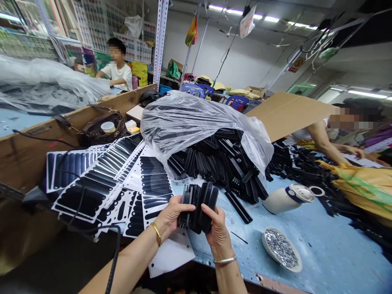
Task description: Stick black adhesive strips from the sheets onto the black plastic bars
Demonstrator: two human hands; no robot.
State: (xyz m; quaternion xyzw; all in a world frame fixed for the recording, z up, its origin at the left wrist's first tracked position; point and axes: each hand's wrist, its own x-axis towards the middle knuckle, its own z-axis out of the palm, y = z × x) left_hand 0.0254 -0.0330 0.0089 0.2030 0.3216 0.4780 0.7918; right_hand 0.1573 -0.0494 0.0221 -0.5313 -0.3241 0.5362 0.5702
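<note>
1. Left hand point(172, 214) and right hand point(218, 228) shared the grip, fingers closed around a bunch of black pieces point(196, 206) above the worktop's point(330, 245) near edge.
2. Judging by the scene, only this handful was being handled; a far larger heap point(211, 163) was left at twelve to one o'clock from it, spilling from a clear plastic bag point(183, 118).
3. Toward nine to ten o'clock, white sheets point(131, 181) still carried many black strips.
4. At four o'clock, a bowl point(297, 268) remained well filled with small silvery bits.
5. Whether any pieces were finished, I could not tell.
</note>
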